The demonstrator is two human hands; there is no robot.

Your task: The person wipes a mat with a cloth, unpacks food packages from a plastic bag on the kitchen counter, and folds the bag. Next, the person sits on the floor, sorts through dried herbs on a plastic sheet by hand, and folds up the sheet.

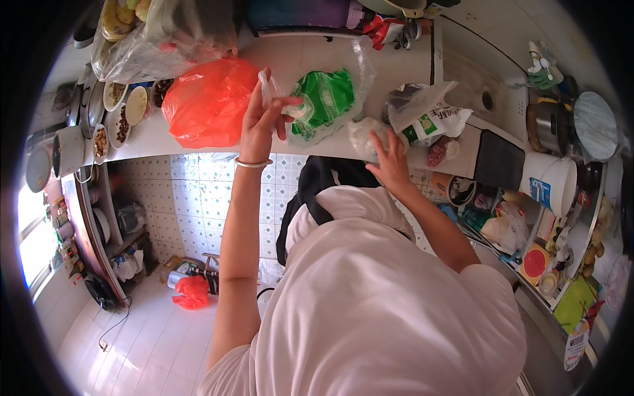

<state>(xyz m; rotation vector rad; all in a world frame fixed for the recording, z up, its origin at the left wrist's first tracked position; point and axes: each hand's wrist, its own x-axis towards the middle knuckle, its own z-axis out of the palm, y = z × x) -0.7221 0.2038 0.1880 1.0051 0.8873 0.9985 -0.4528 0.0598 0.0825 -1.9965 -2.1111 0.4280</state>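
My left hand point(263, 121), with a bangle at the wrist, pinches the gathered end of a clear plastic bag point(364, 74). Inside or under that clear plastic lies a green printed packet point(327, 101) on the counter. To the left of this hand rests a full orange-red plastic bag point(210, 101). My right hand point(391, 158) has its fingers spread over a small whitish plastic bag point(364, 136) near the counter's front edge; the fingertips seem to touch it, but no grip shows. A white printed plastic bag point(436, 116) sits just beyond the right hand.
Several bowls of food point(119, 126) stand on the left of the counter, below a clear bag of fruit point(163, 44). A sink point(483, 74) is at the back right. A small bag of reddish food point(437, 151) lies at the front edge, near a dark board point(499, 157) and a white bucket point(550, 183).
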